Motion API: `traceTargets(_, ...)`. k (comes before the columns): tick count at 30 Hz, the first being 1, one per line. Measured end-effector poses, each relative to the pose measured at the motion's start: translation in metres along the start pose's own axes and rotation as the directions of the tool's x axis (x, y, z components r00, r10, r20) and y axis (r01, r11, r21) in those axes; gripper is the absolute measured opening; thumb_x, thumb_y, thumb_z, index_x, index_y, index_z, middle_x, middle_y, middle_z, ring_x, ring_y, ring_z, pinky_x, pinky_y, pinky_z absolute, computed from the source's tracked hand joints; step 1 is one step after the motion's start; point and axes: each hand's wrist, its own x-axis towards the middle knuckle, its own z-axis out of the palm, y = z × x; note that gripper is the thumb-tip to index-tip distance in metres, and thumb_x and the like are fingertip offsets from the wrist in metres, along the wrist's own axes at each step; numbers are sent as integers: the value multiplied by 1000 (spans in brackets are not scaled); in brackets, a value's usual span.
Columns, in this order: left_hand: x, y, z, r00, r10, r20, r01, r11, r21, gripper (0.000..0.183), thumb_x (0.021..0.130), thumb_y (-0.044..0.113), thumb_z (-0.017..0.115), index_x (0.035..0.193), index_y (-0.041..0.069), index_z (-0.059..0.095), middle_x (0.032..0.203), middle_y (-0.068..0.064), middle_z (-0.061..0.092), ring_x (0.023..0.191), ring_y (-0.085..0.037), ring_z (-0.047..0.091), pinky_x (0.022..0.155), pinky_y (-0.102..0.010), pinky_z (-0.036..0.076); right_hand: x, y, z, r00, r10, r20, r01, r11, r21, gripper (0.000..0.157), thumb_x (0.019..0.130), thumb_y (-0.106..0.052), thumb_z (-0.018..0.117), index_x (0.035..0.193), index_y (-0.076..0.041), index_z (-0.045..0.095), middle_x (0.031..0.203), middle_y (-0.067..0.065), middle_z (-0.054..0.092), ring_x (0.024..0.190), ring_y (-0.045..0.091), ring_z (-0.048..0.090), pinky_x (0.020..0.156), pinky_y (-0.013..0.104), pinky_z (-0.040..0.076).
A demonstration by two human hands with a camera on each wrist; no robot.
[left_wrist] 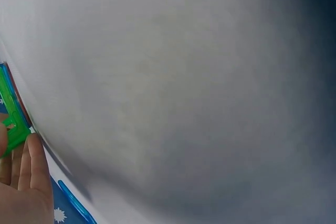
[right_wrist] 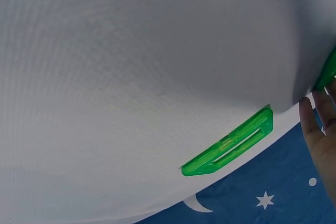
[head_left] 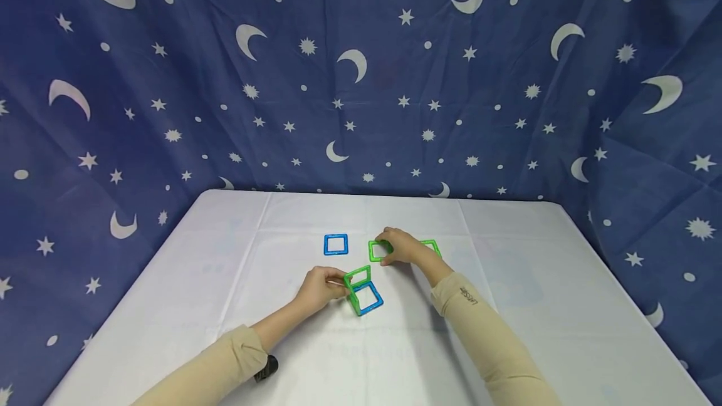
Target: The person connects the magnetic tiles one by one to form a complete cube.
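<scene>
My left hand point(head_left: 319, 290) pinches the upright green square frame tile point(head_left: 353, 298) at the left side of a small joined build. A second green tile point(head_left: 358, 276) stands at the back of that build, and a blue square frame tile point(head_left: 371, 297) lies flat as its base. Farther back, my right hand point(head_left: 402, 247) has thumb and fingers across another green square tile point(head_left: 372, 251), gripping it by opposite edges. Part of that tile is hidden under the hand. In the right wrist view, fingertips point(right_wrist: 318, 98) meet its green edge at the far right.
A loose blue square tile point(head_left: 336, 244) lies flat behind the build. Another green tile point(head_left: 433, 247) lies to the right, partly covered by the right wrist. The white-covered table point(head_left: 316, 356) ends at a blue curtain point(head_left: 361, 80) with moons and stars.
</scene>
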Motion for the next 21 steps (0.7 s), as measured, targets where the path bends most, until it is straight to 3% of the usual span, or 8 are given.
traceTargets(14,1,-4,-2,999,14,46,-14,1000,4,27,78,2,72,102,-10,66,96,-21,71,84,-27,70,71,-26,57,-4,1,-1,1000,2,19,-2,1000,-26,59,76,-24,79,126,-2,55,126,12,56,122,28,51,109,39,38)
traceTargets(21,0,-5,-2,1000,-4,26,3,999,39,28,77,2,73,101,-10,66,93,-20,71,83,-26,70,70,-26,57,-5,1,-3,999,-39,-20,39,999,-15,59,74,-24,81,123,0,57,119,11,59,111,24,57,102,36,45)
